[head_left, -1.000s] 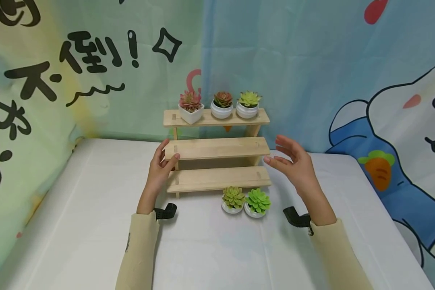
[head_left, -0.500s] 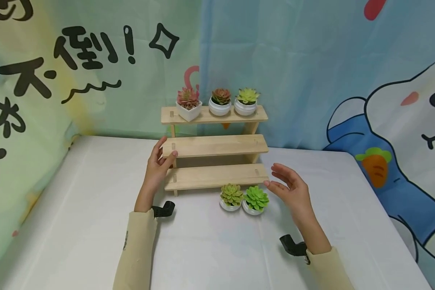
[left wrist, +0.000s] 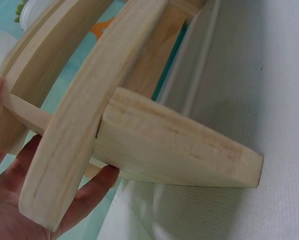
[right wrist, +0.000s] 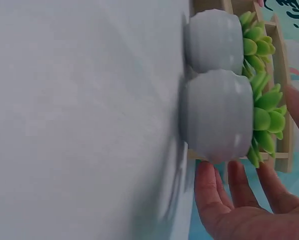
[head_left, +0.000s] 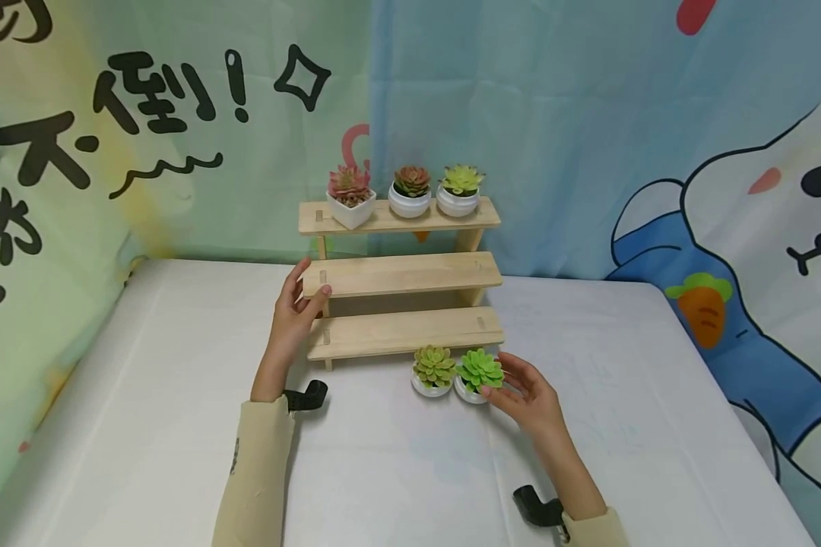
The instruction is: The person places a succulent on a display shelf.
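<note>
Bright green succulent pot (head_left: 480, 374): R hand (head_left: 523, 397) fingers loose beside, contact unclear. L hand (head_left: 293, 319) grips shelf (head_left: 400, 273) end.

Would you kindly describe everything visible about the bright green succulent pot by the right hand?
The bright green succulent pot is a small round white pot holding a rosette of plastic-looking leaves. It stands upright on the white table, before the wooden shelf's lowest step, beside a duller green twin. The right hand reaches its side, fingers loosely open.
</note>
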`<state>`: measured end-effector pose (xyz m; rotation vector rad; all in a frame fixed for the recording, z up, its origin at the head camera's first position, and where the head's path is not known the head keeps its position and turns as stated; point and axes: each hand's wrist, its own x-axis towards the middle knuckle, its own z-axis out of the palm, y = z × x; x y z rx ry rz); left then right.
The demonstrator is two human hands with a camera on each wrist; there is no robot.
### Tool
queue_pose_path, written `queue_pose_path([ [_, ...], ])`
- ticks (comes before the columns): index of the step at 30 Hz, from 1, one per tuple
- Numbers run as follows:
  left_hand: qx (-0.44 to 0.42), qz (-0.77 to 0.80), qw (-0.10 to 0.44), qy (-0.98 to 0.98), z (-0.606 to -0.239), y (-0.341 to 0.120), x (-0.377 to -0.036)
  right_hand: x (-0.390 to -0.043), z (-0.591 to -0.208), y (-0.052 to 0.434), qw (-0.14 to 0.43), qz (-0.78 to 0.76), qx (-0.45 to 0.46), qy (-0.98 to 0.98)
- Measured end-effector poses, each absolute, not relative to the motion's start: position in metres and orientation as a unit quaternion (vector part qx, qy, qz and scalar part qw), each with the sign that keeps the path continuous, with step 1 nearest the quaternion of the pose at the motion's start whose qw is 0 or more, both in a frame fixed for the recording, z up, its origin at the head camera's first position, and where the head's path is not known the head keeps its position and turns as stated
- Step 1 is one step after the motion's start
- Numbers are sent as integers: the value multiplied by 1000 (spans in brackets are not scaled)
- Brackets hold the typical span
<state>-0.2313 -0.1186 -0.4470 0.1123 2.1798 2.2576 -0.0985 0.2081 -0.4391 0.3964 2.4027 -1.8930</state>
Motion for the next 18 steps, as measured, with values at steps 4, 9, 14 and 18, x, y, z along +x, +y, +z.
queue_pose_path([
  [4,36,717,4,696,-447,-120,-231,-96,-443,206,52,-619,135,772],
  [9,31,717,3,697,-447,-120,-231,-96,-445,206,63,-617,128,774],
  [14,32,714,6,699,-447,-119,-231,-95,-446,206,65,-611,121,779],
  [18,32,712,9,701,-447,-119,-232,-96,-448,208,65,-605,117,785],
])
